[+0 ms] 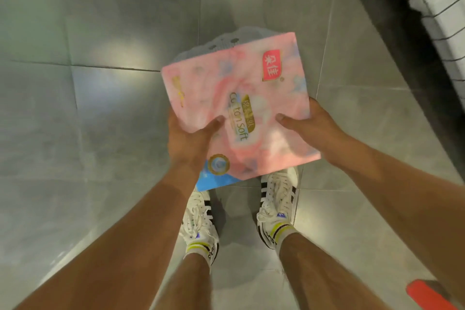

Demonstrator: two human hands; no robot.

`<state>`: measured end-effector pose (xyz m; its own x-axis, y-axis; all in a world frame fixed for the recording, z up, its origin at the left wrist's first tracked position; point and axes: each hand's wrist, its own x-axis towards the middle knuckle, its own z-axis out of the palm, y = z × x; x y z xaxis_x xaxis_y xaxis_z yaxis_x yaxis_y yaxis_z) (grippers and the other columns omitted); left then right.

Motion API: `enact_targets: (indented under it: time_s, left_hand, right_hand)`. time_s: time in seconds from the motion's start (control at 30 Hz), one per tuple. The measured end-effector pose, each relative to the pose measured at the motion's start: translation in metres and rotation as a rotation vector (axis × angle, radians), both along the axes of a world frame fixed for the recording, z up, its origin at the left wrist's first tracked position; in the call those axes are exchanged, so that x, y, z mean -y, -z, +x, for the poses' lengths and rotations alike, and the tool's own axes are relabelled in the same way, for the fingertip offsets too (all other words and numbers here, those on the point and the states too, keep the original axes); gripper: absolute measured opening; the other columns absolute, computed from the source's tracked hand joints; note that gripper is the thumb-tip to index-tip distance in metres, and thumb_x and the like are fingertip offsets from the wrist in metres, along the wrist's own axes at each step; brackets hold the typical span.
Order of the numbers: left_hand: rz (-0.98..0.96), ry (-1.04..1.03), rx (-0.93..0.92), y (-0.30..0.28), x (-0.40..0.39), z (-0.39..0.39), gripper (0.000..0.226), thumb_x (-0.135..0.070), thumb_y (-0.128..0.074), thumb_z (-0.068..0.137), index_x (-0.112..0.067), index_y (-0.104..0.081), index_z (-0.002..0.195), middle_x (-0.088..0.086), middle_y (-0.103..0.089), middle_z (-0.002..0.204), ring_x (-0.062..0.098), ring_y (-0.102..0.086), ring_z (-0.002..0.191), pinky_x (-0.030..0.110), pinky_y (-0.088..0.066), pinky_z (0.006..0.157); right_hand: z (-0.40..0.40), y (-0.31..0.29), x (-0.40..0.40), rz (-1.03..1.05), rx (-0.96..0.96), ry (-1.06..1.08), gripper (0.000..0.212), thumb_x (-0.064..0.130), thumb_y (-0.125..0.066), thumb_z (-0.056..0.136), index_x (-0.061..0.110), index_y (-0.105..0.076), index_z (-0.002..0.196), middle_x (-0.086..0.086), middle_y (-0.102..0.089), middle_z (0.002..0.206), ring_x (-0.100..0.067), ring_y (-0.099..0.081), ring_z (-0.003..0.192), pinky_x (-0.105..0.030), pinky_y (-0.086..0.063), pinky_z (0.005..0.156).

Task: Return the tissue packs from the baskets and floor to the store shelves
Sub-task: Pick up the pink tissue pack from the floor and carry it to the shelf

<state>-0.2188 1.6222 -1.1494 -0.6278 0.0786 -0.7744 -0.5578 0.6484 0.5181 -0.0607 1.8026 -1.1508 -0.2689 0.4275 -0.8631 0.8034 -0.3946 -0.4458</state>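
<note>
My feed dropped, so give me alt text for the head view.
Both hands, left and right, grip a pink tissue pack above grey floor tiles and white sneakers; a wire shelf edge shows upper right.

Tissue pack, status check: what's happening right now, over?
Both hands holding: left hand and right hand grip the pink tissue pack, thumbs on top. Pack off the floor, above the shoes. Nothing in the way seen.

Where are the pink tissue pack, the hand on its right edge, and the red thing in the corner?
pink tissue pack [241, 98]: head view, middle of its printed face.
right hand [309, 123]: head view, back of the hand.
red object [427, 296]: head view, its visible top surface, lower right corner.
</note>
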Motion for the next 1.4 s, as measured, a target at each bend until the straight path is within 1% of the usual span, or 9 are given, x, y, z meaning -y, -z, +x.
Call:
enact_targets:
  time_s: [0.27,0.6,0.77,0.83,0.9,0.97,1.1,1.27,1.4]
  left_hand:
    - [0.109,-0.067,-0.087,-0.164,-0.028,-0.054,0.079,-0.029,-0.094,0.059,-0.027,-0.055,0.128,-0.009,-0.069,0.113,0.011,-0.069,0.097,0.033,-0.059,0.083]
    - [0.37,-0.15,-0.318,-0.556,-0.009,-0.154,0.07,-0.014,-0.092,0.06,-0.025,-0.061,0.122,-0.004,-0.073,0.11,0.019,-0.071,0.099,0.041,-0.061,0.078]
    - [0.387,-0.179,-0.508,-0.729,0.039,-0.189,0.068,-0.025,-0.093,0.055,-0.03,-0.062,0.116,-0.007,-0.073,0.106,0.014,-0.071,0.094,0.048,-0.061,0.076]
    - [0.41,-0.212,-0.589,-0.782,0.061,-0.194,0.066,-0.03,-0.093,0.055,-0.032,-0.062,0.113,-0.01,-0.073,0.105,0.011,-0.071,0.093,0.044,-0.06,0.08]
    - [0.421,-0.233,-0.689,-0.83,0.082,-0.191,0.064,-0.026,-0.091,0.063,-0.027,-0.061,0.118,-0.009,-0.071,0.108,0.003,-0.068,0.091,0.028,-0.059,0.077]
    - [0.41,-0.262,-0.799,-0.869,0.107,-0.181,0.066,-0.023,-0.089,0.067,-0.023,-0.059,0.126,-0.007,-0.069,0.114,0.002,-0.066,0.095,0.02,-0.056,0.074]
    - [0.299,-0.307,-0.97,-0.923,0.172,-0.144,0.085,-0.037,-0.092,0.049,-0.04,-0.054,0.126,-0.016,-0.067,0.118,0.006,-0.065,0.106,0.036,-0.055,0.09]
    - [0.189,-0.512,-1.148,-0.969,0.261,-0.069,0.084,-0.008,-0.092,0.06,-0.035,-0.051,0.128,-0.023,-0.063,0.113,-0.024,-0.056,0.089,0.003,-0.045,0.072]
    - [0.0,-0.699,-1.234,-0.985,0.351,0.006,0.093,-0.02,-0.094,0.058,-0.03,-0.049,0.14,-0.015,-0.064,0.124,-0.005,-0.061,0.105,0.011,-0.049,0.085]
  right_hand:
    - [-0.051,-0.17,-0.034,0.096,-0.134,-0.029,0.037,0.025,-0.079,0.082,0.028,-0.062,0.115,0.012,-0.071,0.106,0.001,-0.068,0.092,-0.027,-0.055,0.088]
    - [-0.148,-0.559,-0.021,0.348,-0.533,-0.095,0.056,0.017,-0.075,0.086,0.034,-0.044,0.13,0.027,-0.057,0.118,0.023,-0.056,0.1,0.0,-0.045,0.079]
    - [-0.195,-0.71,0.011,0.5,-0.664,-0.243,0.068,0.026,-0.079,0.082,0.019,-0.04,0.138,0.013,-0.056,0.129,0.006,-0.056,0.113,-0.023,-0.045,0.104]
    - [-0.218,-0.756,0.02,0.551,-0.748,-0.323,0.076,0.035,-0.078,0.079,0.019,-0.039,0.142,0.007,-0.056,0.135,-0.01,-0.056,0.121,-0.041,-0.045,0.107]
    - [-0.239,-0.798,0.029,0.594,-0.839,-0.392,0.074,0.031,-0.078,0.082,0.019,-0.038,0.143,0.009,-0.053,0.133,-0.011,-0.055,0.12,-0.039,-0.044,0.105]
    - [-0.253,-0.837,0.042,0.598,-0.936,-0.471,0.077,0.026,-0.079,0.082,0.017,-0.035,0.145,0.01,-0.05,0.13,-0.006,-0.052,0.116,-0.029,-0.044,0.1]
    - [-0.274,-0.895,0.079,0.568,-1.131,-0.7,0.118,0.033,-0.088,0.061,0.023,-0.015,0.153,0.016,-0.041,0.144,-0.001,-0.044,0.129,-0.024,-0.037,0.105]
    - [-0.294,-0.941,0.171,0.494,-1.334,-0.964,0.114,0.035,-0.089,0.058,0.029,-0.021,0.15,0.02,-0.042,0.144,-0.006,-0.046,0.13,-0.031,-0.041,0.103]
    - [-0.286,-0.96,0.276,0.333,-1.482,-1.169,0.104,0.026,-0.09,0.069,0.036,-0.021,0.147,0.044,-0.036,0.13,0.022,-0.046,0.113,-0.008,-0.039,0.094]
